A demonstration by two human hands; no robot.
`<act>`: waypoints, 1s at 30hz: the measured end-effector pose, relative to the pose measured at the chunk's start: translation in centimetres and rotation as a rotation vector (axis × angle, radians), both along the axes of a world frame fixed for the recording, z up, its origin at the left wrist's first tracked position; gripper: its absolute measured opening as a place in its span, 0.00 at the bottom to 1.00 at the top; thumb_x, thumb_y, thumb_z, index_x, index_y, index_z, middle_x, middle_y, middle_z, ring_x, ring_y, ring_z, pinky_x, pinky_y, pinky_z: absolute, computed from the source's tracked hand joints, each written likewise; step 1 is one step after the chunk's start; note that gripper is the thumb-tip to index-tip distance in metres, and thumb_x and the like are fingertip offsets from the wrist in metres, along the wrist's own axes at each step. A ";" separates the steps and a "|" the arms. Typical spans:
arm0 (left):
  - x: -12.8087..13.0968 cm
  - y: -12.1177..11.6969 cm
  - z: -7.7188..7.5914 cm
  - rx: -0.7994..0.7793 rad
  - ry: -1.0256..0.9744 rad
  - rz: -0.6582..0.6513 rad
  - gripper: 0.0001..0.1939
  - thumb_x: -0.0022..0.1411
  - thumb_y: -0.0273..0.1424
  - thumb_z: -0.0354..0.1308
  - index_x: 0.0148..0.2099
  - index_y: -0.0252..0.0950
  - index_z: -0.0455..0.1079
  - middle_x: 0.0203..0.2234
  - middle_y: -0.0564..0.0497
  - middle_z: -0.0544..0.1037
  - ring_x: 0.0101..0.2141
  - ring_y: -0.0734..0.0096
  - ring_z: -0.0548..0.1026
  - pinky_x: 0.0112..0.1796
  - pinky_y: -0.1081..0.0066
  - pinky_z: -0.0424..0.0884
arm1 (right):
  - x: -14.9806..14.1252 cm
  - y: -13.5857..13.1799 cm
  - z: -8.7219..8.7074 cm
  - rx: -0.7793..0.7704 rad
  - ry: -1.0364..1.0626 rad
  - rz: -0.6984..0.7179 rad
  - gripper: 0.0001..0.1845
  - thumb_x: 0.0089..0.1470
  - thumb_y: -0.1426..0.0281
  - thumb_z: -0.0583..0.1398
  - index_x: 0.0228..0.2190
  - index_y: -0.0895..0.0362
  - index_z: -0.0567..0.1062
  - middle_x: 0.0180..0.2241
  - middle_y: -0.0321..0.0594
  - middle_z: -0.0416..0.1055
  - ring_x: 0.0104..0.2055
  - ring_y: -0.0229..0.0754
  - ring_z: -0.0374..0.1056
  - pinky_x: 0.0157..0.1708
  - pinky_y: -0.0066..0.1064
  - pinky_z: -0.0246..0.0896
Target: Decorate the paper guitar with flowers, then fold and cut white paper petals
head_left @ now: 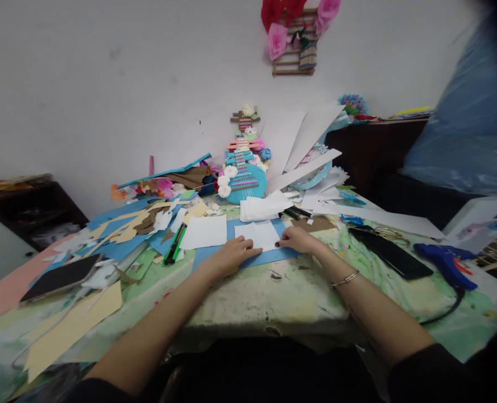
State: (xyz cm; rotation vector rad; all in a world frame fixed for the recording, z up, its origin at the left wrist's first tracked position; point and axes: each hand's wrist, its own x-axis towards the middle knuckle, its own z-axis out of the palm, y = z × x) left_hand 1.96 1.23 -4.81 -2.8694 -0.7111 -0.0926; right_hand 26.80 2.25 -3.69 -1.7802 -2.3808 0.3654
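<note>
A small white sheet of paper [257,234] lies on a blue sheet [204,259] in front of me. My left hand [231,256] rests at the paper's lower left edge, its fingers stretched out and lying on it. At the lower right corner, the fingertips and thumb of my right hand [296,239] are closed on the same paper. Another white sheet [205,232] lies left of the blue one. Beside that is a green and black utility knife [175,244]. Folded white paper [265,207] sits just behind my hands, near several dark pens [292,212].
Paper scraps [139,221] and a dark phone [61,277] cover the left side. To the right are a black phone [393,253], scissors [383,232] and a blue glue gun [444,263] with its cord. A blue paper guitar [246,182] leans on the wall.
</note>
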 end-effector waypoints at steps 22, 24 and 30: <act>0.0 -0.5 0.2 -0.053 -0.045 0.024 0.31 0.57 0.17 0.44 0.60 0.46 0.57 0.41 0.46 0.68 0.39 0.63 0.64 0.39 0.68 0.60 | -0.1 0.0 0.0 0.022 -0.014 -0.006 0.14 0.50 0.62 0.59 0.21 0.60 0.74 0.22 0.40 0.70 0.25 0.37 0.61 0.23 0.27 0.44; 0.3 -0.6 0.5 -0.062 -0.013 0.038 0.33 0.56 0.18 0.46 0.62 0.49 0.55 0.41 0.47 0.68 0.37 0.63 0.64 0.38 0.68 0.60 | -0.1 0.0 0.0 0.022 -0.010 -0.007 0.14 0.50 0.62 0.59 0.22 0.60 0.75 0.22 0.40 0.70 0.26 0.37 0.61 0.23 0.27 0.44; 1.9 -0.4 1.2 -0.090 0.087 0.084 0.39 0.52 0.20 0.50 0.63 0.54 0.50 0.38 0.47 0.69 0.34 0.62 0.67 0.33 0.69 0.59 | -0.2 -0.1 0.2 0.011 0.001 -0.022 0.15 0.49 0.61 0.59 0.21 0.60 0.74 0.21 0.40 0.69 0.25 0.37 0.61 0.22 0.26 0.44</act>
